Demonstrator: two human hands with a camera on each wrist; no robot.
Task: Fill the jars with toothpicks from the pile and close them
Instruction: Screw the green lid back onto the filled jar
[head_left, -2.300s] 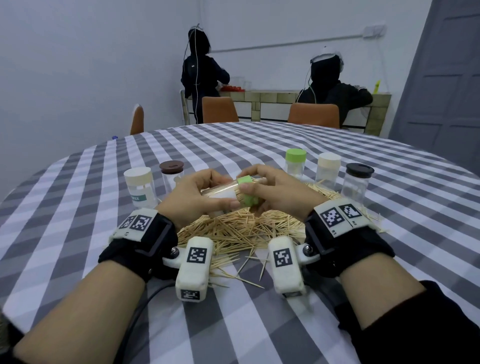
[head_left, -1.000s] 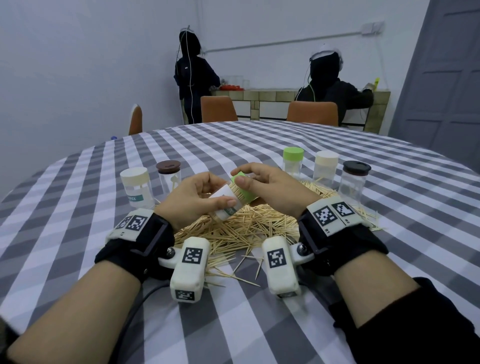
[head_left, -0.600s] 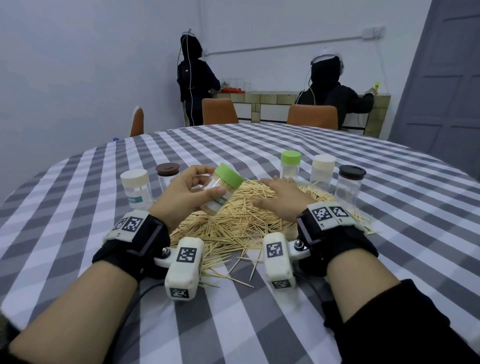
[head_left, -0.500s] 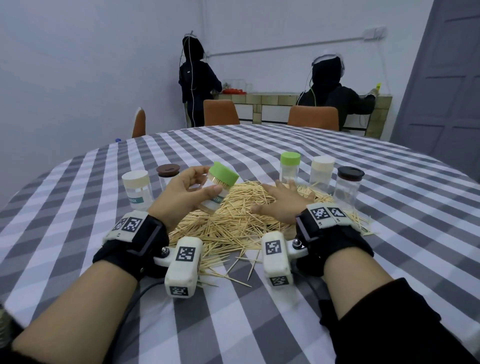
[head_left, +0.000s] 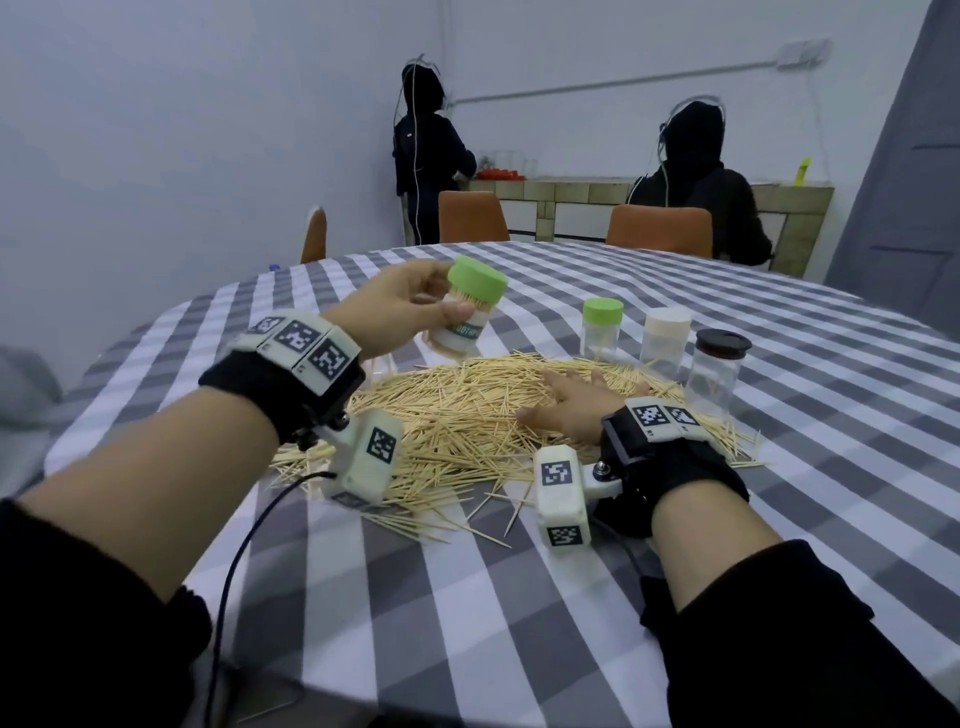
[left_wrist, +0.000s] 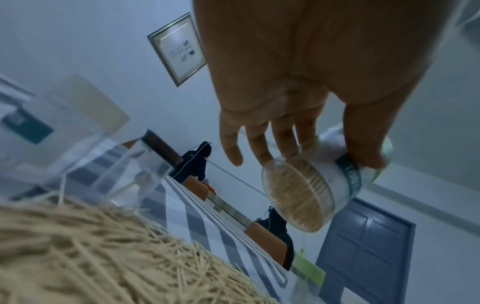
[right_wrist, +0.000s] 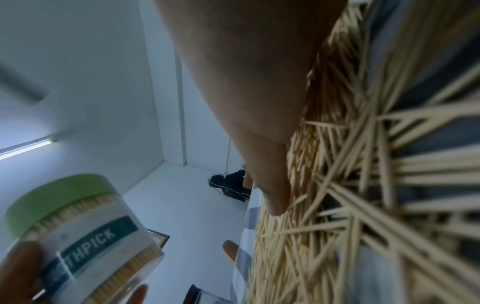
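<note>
A filled jar (head_left: 464, 318) with a green lid (head_left: 477, 280) is held tilted in the left hand (head_left: 397, 312), thumb and fingers curled round its body, above the far left edge of the toothpick pile (head_left: 467, 415). The right hand (head_left: 569, 408) is laid flat and relaxed on the pile, nothing gripped. The jar looks packed and capped, so setting it down seems the step in hand. It is best lowered upright onto bare table (head_left: 519, 597), clear of loose toothpicks, and released only once level. 3 more jars (head_left: 665, 340) are standing behind the pile.
</note>
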